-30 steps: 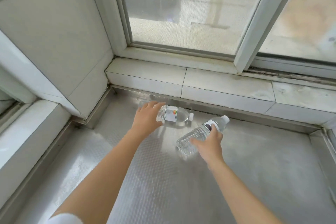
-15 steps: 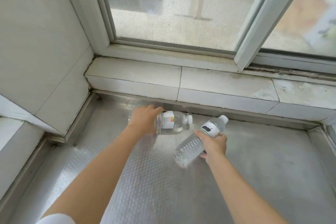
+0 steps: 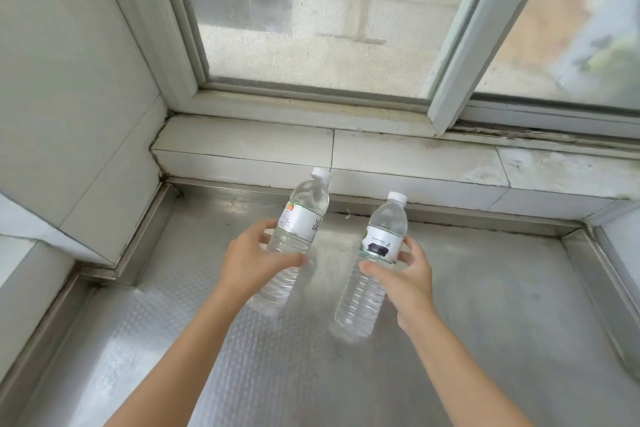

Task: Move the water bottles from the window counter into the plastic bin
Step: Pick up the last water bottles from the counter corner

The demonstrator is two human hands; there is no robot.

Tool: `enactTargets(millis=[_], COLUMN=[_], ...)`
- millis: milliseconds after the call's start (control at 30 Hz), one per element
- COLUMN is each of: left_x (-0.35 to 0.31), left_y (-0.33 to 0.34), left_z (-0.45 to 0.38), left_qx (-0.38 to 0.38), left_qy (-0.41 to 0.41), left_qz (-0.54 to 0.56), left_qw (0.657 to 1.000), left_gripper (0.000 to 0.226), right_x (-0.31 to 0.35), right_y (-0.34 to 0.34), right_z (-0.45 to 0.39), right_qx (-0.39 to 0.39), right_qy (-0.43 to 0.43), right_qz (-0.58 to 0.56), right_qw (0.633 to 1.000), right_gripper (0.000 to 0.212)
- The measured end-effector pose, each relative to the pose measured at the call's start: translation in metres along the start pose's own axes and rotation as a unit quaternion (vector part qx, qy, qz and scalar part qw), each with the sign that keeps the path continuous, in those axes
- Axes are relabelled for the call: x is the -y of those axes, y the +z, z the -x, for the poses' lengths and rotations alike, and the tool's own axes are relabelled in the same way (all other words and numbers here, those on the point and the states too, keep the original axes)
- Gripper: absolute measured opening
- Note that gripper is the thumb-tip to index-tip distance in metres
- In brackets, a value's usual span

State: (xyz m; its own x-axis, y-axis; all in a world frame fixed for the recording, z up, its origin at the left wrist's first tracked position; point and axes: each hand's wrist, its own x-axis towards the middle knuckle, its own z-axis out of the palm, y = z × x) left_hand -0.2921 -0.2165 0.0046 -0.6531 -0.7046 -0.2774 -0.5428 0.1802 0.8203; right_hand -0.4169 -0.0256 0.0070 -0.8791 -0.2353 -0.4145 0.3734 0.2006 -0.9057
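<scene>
textured steel counter [image 3: 485, 322] below window

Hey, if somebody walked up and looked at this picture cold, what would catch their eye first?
Two clear water bottles, caps pointing toward the window: the left hand grips the bottle with the white and green label, the right hand the bottle with the dark-marked label. Under them lies the shiny embossed metal counter, and behind it the big window fills the top of the view.

Left bottle [image 3: 300, 222] sits beside right bottle [image 3: 380, 253], both above the counter [image 3: 485, 305], window [image 3: 311, 28] behind
</scene>
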Motion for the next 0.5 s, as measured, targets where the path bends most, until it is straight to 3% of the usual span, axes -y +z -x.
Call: enactTargets(millis=[300, 500], left_x=[-0.055, -0.089], left_y=[0.015, 0.047], left_z=[0.084, 0.148], left_qx=[0.089, 0.161], left_qy=[0.052, 0.099], left_qz=[0.209, 0.234], left_qw=[0.973, 0.954], left_gripper=[0.064, 0.070], right_x=[0.030, 0.036], right_y=[-0.059, -0.140], right_z=[0.077, 0.144], right_qx=[0.022, -0.022], right_qy=[-0.106, -0.160], right_qz=[-0.001, 0.002], right_qw=[0.994, 0.987], right_gripper=[0.082, 0.086])
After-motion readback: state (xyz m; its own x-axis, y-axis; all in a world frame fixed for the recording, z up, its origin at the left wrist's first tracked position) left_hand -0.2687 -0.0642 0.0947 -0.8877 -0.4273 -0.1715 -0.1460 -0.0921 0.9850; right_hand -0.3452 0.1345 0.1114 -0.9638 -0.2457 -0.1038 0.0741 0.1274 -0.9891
